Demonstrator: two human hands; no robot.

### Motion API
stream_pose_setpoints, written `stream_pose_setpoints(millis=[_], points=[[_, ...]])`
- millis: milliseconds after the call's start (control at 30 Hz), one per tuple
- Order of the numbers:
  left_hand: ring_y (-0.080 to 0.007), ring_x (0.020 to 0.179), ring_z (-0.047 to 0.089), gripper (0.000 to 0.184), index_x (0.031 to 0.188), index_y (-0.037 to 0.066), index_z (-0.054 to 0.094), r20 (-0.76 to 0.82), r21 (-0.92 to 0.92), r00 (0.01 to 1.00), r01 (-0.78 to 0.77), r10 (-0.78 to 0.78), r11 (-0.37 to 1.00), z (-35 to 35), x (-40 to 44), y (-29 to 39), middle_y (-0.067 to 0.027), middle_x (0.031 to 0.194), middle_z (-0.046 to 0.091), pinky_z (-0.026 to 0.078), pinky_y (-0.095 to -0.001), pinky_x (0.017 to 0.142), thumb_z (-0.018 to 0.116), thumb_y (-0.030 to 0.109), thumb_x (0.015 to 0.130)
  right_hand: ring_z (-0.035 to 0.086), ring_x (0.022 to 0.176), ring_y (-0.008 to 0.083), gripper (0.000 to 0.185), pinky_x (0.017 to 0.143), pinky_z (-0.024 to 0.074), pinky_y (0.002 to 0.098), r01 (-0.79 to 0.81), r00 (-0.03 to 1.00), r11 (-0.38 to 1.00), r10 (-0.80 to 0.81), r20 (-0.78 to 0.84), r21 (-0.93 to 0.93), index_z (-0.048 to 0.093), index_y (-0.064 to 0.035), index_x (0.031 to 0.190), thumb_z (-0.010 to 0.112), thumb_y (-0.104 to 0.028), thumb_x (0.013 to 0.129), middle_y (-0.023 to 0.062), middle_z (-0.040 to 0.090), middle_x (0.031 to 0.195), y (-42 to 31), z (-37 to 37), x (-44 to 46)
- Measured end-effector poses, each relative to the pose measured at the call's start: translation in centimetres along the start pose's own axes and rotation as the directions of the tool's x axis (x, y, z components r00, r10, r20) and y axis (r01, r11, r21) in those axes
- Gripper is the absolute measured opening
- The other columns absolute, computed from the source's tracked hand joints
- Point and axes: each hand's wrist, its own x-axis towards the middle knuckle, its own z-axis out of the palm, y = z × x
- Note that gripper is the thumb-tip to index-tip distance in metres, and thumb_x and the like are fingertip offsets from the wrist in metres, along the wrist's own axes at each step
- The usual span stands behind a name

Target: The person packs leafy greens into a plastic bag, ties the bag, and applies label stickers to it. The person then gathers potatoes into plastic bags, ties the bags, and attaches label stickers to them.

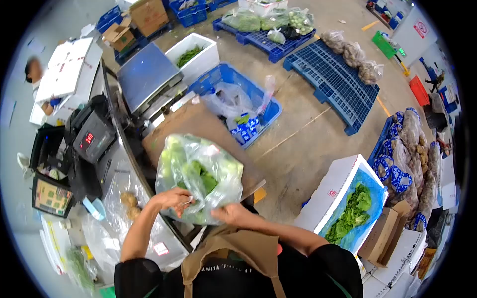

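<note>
1 lit display (87, 141) stands left of the left hand (175, 199), whose fingers bend, hold uncertain, at a clear bag (198, 171) of green vegetables on a brown board (179, 121), its near edge clasped by the right hand (234, 214), left of a white box (322, 198).

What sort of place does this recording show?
Probably a produce packing or storage area, perhaps in a warehouse: the left hand and right hand are on a clear bag of green vegetables, a white box holds leafy greens, and filled bags sit on a blue pallet.
</note>
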Motion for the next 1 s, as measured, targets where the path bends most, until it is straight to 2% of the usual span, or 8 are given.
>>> stream_pose_setpoints(millis=[33, 200, 333, 500, 600, 700, 833, 1000], points=[[-0.0176, 0.055, 0.057, 0.029, 0.106, -0.001, 0.056, 0.083, 0.116, 0.996, 0.034, -0.044, 0.993, 0.8, -0.2, -0.2, -0.0060, 0.070, 0.052, 0.053, -0.0327, 0.048, 0.047, 0.012, 0.083, 0.060, 0.061, 0.0293, 0.070, 0.055, 0.0448, 0.0405, -0.366, 0.894, 0.912, 0.400, 0.204, -0.186, 0.061, 0.0006, 0.060, 0.047, -0.064, 0.084, 0.0175, 0.057, 0.059, 3.4, 0.8, 1.0], [-0.0193, 0.057, 0.057, 0.030, 0.106, 0.003, 0.060, 0.063, 0.491, 0.969, -0.238, 0.238, 0.838, 0.5, -0.4, -1.4, -0.0090, 0.068, 0.055, 0.048, -0.0343, 0.053, 0.047, 0.014, 0.082, 0.050, 0.045, 0.0180, 0.055, 0.046, 0.0424, 0.0342, -0.741, 0.668, 0.634, 0.731, 0.142, 0.224, 0.061, 0.0012, 0.067, 0.062, -0.052, 0.082, 0.0073, 0.052, 0.051, 2.7, 4.4, 7.0], [-0.0225, 0.066, 0.058, 0.026, 0.095, 0.000, 0.060, -0.166, 0.918, 0.827, -0.068, 0.537, 0.390, 0.1, 0.3, -1.4, -0.0143, 0.071, 0.058, 0.046, -0.0370, 0.061, 0.051, 0.012, 0.074, 0.059, 0.080, 0.0208, 0.035, 0.071, 0.0463, 0.0334, -0.171, 0.984, 0.942, 0.147, -0.104, -0.288, 0.062, 0.0050, 0.092, 0.058, -0.029, 0.089, 0.0108, 0.062, 0.080, 1.4, 4.9, 6.0], [-0.0217, 0.065, 0.059, 0.014, 0.087, 0.002, 0.061, 0.031, 0.540, 0.755, -0.564, 0.655, 0.625, 1.0, -0.5, -0.5, -0.0114, 0.070, 0.061, 0.047, -0.0330, 0.064, 0.054, 0.007, 0.076, 0.043, 0.123, 0.0295, 0.040, 0.095, 0.0376, 0.0377, 0.149, 0.983, 0.942, -0.173, 0.054, 0.299, 0.059, -0.0021, 0.111, 0.052, -0.036, 0.090, 0.0168, 0.048, 0.127, -7.6, 1.7, 5.3], [-0.0182, 0.065, 0.060, 0.022, 0.101, 0.003, 0.063, -0.171, 0.332, 0.589, -0.720, 0.790, 0.609, -0.5, -6.5, 3.3, -0.0075, 0.071, 0.062, 0.049, -0.0308, 0.067, 0.057, 0.008, 0.080, 0.034, 0.130, 0.0330, 0.054, 0.103, 0.0306, 0.0407, 0.594, 0.763, 0.804, -0.572, 0.301, 0.022, 0.048, -0.0017, 0.126, 0.047, -0.044, 0.091, 0.0195, 0.041, 0.135, -13.7, -1.0, 7.1], [-0.0150, 0.069, 0.062, 0.033, 0.115, 0.001, 0.059, -0.260, -0.044, 0.710, -0.686, 0.655, 0.726, -1.4, -11.6, 5.2, -0.0054, 0.074, 0.063, 0.051, -0.0315, 0.071, 0.058, 0.009, 0.083, 0.022, 0.136, 0.0345, 0.069, 0.109, 0.0222, 0.0431, 0.458, 0.867, 0.879, -0.475, 0.149, 0.136, 0.037, 0.0012, 0.134, 0.042, -0.053, 0.091, 0.0193, 0.031, 0.142, -14.8, 0.4, 9.1], [-0.0130, 0.070, 0.061, 0.031, 0.108, -0.001, 0.060, -0.071, -0.061, 0.745, -0.667, 0.663, 0.743, 0.5, -8.1, 3.1, -0.0049, 0.072, 0.063, 0.051, -0.0288, 0.068, 0.066, 0.011, 0.081, 0.017, 0.139, 0.0325, 0.079, 0.111, 0.0165, 0.0456, 0.560, 0.735, 0.735, -0.228, 0.638, -0.383, 0.030, 0.0036, 0.137, 0.042, -0.057, 0.089, 0.0181, 0.027, 0.145, -13.4, 1.2, 14.2], [-0.0098, 0.065, 0.056, 0.015, 0.082, 0.002, 0.062, -0.157, -0.296, 0.815, -0.578, 0.558, 0.760, 1.1, -8.7, 2.1, -0.0017, 0.070, 0.059, 0.045, -0.0249, 0.059, 0.072, 0.010, 0.074, 0.038, 0.126, 0.0317, 0.062, 0.104, 0.0294, 0.0406, 0.356, 0.702, 0.926, -0.179, 0.689, -0.122, 0.046, -0.0054, 0.129, 0.050, -0.051, 0.087, 0.0205, 0.043, 0.133, -9.6, 3.1, 17.3]])
